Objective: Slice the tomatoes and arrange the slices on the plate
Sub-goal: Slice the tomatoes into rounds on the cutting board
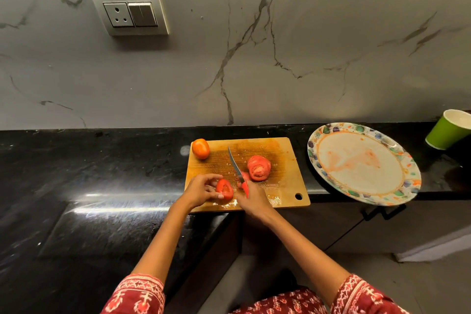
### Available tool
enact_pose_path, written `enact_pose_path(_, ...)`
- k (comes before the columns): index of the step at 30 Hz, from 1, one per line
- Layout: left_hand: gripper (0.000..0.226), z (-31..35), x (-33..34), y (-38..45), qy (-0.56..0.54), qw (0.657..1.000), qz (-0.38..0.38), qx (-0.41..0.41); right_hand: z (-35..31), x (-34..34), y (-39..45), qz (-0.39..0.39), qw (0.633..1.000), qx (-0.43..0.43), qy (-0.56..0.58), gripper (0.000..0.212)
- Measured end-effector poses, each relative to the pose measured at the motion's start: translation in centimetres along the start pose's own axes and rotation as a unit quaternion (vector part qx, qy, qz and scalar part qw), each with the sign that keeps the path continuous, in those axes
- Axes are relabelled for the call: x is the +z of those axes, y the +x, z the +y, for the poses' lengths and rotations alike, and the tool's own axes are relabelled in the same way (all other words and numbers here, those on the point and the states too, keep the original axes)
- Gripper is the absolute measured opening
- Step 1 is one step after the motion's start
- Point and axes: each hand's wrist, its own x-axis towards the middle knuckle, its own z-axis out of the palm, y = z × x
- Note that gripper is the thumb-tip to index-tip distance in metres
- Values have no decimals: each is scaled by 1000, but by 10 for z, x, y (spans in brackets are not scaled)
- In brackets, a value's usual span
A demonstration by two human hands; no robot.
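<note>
Patterned red sleeves (137,296) lead to the left hand (201,190) pinching a tomato piece (224,189) and the right hand (252,201) gripping a red-handled knife (238,173) over the cutting board (285,186), beside a cut tomato (258,168), whole tomato (200,148) and smeared plate (362,163).

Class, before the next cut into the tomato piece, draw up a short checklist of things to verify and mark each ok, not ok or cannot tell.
1. Piece held steady: left hand grips the tomato piece on the cutting board. Ok.
2. Knife in hand: right hand holds the knife by its red handle. Ok.
3. Blade lined up on the piece: it points away, beside the piece, not over it. Not ok.
4. Fingertips clear of the blade's path: cannot tell.
5. Plate ready beside the board, smeared, no slices on it. Ok.
6. More to slice: cut tomato and whole tomato wait on the board. Ok.
</note>
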Motion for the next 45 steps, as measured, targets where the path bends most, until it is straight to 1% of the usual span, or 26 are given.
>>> enact_pose_path(3, 48, 1, 2, -2, -61, 998, 4, -7, -2, 1, 4, -37, 999, -4, 6, 62)
enact_pose_path(6, 41, 3, 4, -3, -115, 993, 1, -7, -1, 2, 10, -58, 998, 1, 29, 64)
enact_pose_path(9, 36, 0, 5, -3, -142, 990, 15, 2, -1, -1, 13, -83, 995, 12, 50, 62)
enact_pose_path(12, 42, -2, 9, -2, -137, 990, 26, 11, -4, -7, 18, -103, 993, -10, 48, 55)
enact_pose_path(15, 47, 0, 14, 2, -132, 991, 5, 23, -6, -10, 24, -109, 993, -24, 42, 51)
enact_pose_path(17, 44, 4, 15, 4, -153, 988, -8, 21, -4, -11, 27, -95, 994, -22, 41, 44)
enact_pose_path(19, 42, 6, 17, 6, -160, 987, 1, 24, -2, -15, 30, -56, 998, -6, 39, 36)
enact_pose_path(22, 46, 6, 20, 7, -157, 985, 61, 33, -4, -23, 26, -34, 998, 9, 52, 32)
enact_pose_path(25, 46, 9, 25, 9, -140, 982, 110, 66, -10, -25, 10, -33, 994, 22, 103, 16)
enact_pose_path(28, 41, 10, 30, 10, -156, 974, 139, 91, -13, -20, -5, -29, 989, 39, 137, 16)
enact_pose_path(31, 37, 8, 34, 12, -160, 969, 156, 108, -11, -11, -16, -37, 994, 26, 100, 13)
enact_pose_path(33, 35, 6, 35, 13, -145, 968, 169, 115, -9, -3, -19, -22, 998, 11, 61, 21)
enact_pose_path(34, 34, 6, 36, 13, -141, 967, 175, 118, -8, 0, -18, -10, 998, 5, 54, 20)
enact_pose_path(36, 34, 7, 38, 13, -143, 965, 185, 122, -9, 1, -16, 20, 997, 5, 68, 12)
enact_pose_path(38, 29, 8, 39, 13, -159, 963, 186, 116, -7, -2, -12, 39, 996, 11, 77, 16)
enact_pose_path(40, 22, 9, 40, 13, -169, 963, 184, 104, -2, -4, -11, 46, 997, 7, 56, 23)
enact_pose_path(42, 22, 11, 41, 14, -179, 963, 181, 90, 5, -4, -12, 41, 999, 4, 24, 24)
enact_pose_path(45, 20, 13, 45, 13, -181, 964, 182, 72, 7, -1, -14, 30, 999, 11, 12, 22)
